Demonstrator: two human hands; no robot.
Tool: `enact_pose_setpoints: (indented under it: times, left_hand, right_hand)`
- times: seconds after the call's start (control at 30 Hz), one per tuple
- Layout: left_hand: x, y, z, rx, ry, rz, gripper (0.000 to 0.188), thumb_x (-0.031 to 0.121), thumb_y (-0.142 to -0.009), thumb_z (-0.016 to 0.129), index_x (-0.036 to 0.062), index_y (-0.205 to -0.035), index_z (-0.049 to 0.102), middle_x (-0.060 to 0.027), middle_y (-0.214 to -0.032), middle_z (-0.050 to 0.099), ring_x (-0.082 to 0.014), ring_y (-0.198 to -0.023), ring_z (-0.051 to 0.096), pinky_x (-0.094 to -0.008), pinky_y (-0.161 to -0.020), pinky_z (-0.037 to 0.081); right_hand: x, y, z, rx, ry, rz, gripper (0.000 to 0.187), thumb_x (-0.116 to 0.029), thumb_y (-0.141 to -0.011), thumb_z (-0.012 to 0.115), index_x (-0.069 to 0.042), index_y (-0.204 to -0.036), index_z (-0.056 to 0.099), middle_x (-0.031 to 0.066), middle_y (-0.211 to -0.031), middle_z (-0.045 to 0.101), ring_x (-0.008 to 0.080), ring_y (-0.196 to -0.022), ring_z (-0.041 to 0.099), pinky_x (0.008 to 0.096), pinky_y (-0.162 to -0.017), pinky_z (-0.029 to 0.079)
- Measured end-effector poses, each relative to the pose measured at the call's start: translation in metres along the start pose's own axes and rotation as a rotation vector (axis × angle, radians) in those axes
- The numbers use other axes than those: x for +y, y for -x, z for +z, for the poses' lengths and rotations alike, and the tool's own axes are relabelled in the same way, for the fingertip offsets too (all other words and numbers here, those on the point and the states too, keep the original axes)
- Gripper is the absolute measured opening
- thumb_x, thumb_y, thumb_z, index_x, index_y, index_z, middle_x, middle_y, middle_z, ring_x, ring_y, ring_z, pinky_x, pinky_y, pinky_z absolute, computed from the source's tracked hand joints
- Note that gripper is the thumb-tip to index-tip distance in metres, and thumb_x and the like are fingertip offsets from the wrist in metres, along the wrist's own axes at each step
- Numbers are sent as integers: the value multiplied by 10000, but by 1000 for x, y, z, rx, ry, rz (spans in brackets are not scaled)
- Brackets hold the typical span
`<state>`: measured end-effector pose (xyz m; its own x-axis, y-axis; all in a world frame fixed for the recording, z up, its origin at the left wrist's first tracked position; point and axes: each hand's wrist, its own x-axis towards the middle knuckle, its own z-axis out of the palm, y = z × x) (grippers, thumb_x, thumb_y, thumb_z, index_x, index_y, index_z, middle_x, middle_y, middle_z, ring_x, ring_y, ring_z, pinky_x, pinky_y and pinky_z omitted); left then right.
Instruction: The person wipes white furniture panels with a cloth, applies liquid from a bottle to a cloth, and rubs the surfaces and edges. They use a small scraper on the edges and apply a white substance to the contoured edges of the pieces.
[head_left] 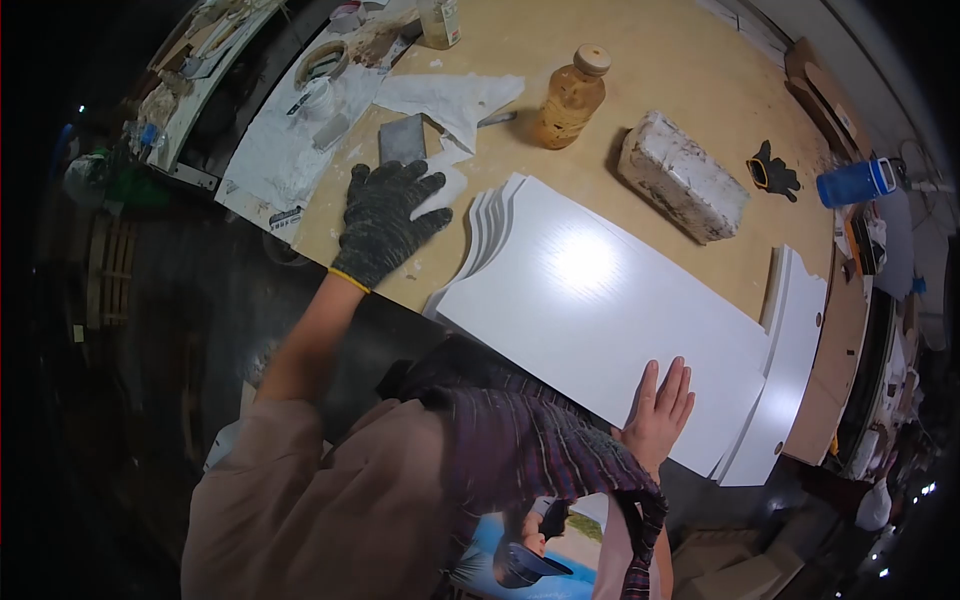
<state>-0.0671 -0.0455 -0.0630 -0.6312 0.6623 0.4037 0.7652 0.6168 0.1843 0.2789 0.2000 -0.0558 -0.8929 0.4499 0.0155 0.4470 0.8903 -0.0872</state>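
Note:
My left hand (390, 222) wears a dark grey knit glove with a yellow cuff. It is over the left part of the table, fingers spread, beside a white rag or paper (440, 188) that shows between thumb and fingers. Just beyond its fingertips lies a flat grey block (402, 140). My bare right hand (658, 412) rests flat on a glossy white panel (600, 300), near its right end, with the fingers stretched out. Several similar panels with wavy ends are stacked beneath it; their layered edges show at the left.
Beyond the stack stand a bottle of amber liquid (573, 100) and a stained, whitish wrapped block (683, 178). A dark glove (773, 172) and a blue bottle (853, 183) are at the right. Another white panel (780, 370) adjoins the stack. A tape roll (322, 63) and crumpled white cloth (455, 100) lie far left.

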Motion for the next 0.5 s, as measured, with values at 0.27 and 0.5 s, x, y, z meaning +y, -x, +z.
enact_pose_setpoints:
  times: [0.27, 0.5]
  left_hand:
    - [60, 36, -37, -515, 602, -429, 431, 386, -830, 722, 29, -1070, 695, -194, -1024, 690, -345, -943, 663, -408, -811, 520]
    - [67, 47, -42, -521, 370, -291, 450, 374, -865, 650, 20, -1142, 640, -205, -977, 680, -374, -926, 651, -464, -807, 503]
  right_hand:
    - [2, -2, -2, 12, -54, -6, 837, -92, -672, 731, -88, -1445, 409, 257, -1550, 254, 443, -1423, 261, 610, -1105, 214]
    - [0, -12, -28, -76, -177, -40, 911, -153, -625, 805, -80, -1442, 408, 254, -1529, 274, 439, -1416, 248, 587, -1104, 227]
